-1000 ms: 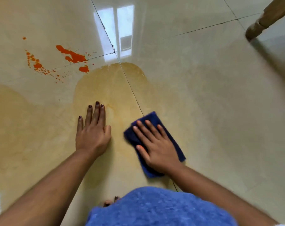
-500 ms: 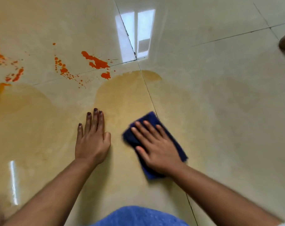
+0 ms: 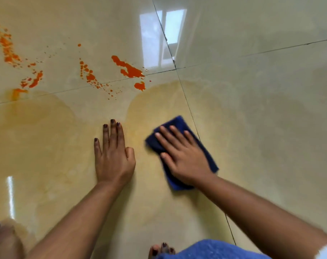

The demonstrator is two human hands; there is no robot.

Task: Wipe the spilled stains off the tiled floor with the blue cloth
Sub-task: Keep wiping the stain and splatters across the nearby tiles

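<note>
On the tiled floor (image 3: 252, 128), blue cloth (image 3: 179, 124) lies folded just beside a grout line, pinned flat under right hand (image 3: 185, 156), fingers spread, palm pressing, not clenched. Cloth sits where it did a second ago, within the yellowish smear (image 3: 46, 146); only the viewpoint has swung left, bringing more orange splatter (image 3: 130, 69) into view. Judgement: little headway, thick stains untouched and well ahead of the cloth. Left hand (image 3: 112, 159) rests flat and open on the floor, holding nothing, bracing.
</note>
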